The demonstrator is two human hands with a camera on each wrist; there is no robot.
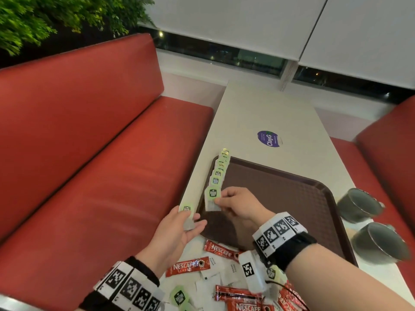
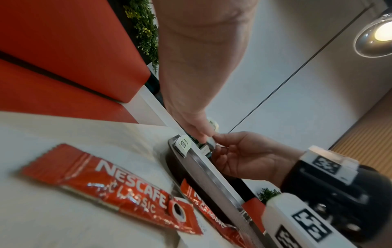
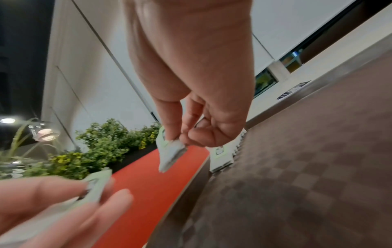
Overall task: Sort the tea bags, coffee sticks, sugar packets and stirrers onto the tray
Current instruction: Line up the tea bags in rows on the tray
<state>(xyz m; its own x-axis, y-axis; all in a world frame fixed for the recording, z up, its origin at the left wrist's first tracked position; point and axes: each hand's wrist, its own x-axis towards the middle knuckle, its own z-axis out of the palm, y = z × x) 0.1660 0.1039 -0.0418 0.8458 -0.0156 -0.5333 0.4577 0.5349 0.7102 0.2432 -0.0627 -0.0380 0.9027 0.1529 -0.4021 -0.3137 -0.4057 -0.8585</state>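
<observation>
A brown tray (image 1: 292, 194) lies on the white table (image 1: 258, 113). Several green tea bags (image 1: 219, 171) stand in a row along its left rim. My right hand (image 1: 219, 202) pinches one more tea bag (image 1: 212, 197) at the near end of that row, just above the tray; the right wrist view shows this tea bag (image 3: 171, 152) hanging from thumb and finger. My left hand (image 1: 190, 221) holds another tea bag (image 1: 187, 213) off the table's left edge, beside the tray's corner. Red coffee sticks (image 1: 188, 267) and white sugar packets (image 1: 211, 281) lie piled in front of the tray.
Two dark cups (image 1: 359, 205) (image 1: 379, 243) stand on the table right of the tray. A purple sticker (image 1: 269, 138) marks the far tabletop. Red bench seats (image 1: 101, 164) flank the table. A loose tea bag (image 1: 179, 296) lies in the near pile.
</observation>
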